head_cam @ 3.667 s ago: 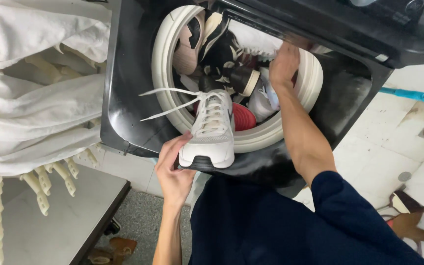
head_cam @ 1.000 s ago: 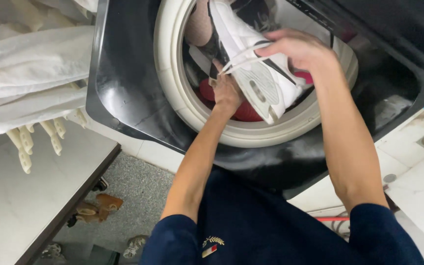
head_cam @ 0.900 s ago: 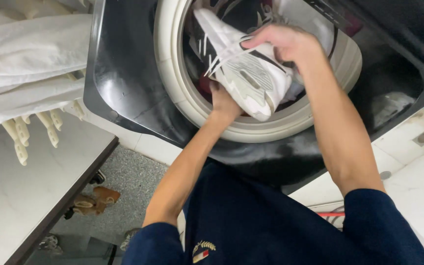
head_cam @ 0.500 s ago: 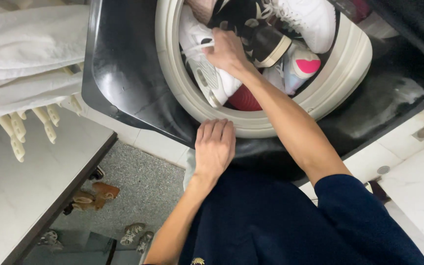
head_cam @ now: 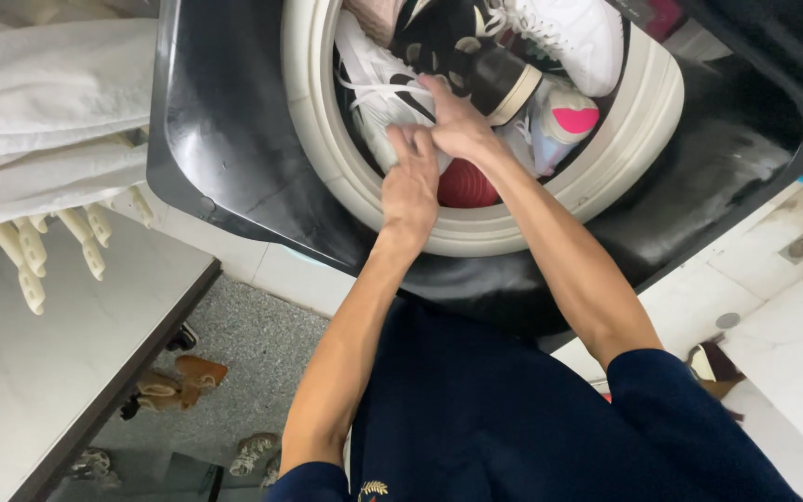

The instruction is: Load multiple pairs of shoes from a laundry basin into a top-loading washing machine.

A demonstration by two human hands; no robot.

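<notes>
Left hand (head_cam: 411,186) has joined right hand (head_cam: 457,125) on white sneaker (head_cam: 374,93).

black washer (head_cam: 234,139) with cream drum rim (head_cam: 313,139) held piled shoes: white sneaker (head_cam: 374,88), black shoe (head_cam: 462,56), red one (head_cam: 465,184) lowest.

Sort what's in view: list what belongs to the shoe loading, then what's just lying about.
In hand:
left hand
right hand
white shoe
black shoe
washing machine drum

Lying about:
white cloth
brown shoes on the floor
counter
</notes>
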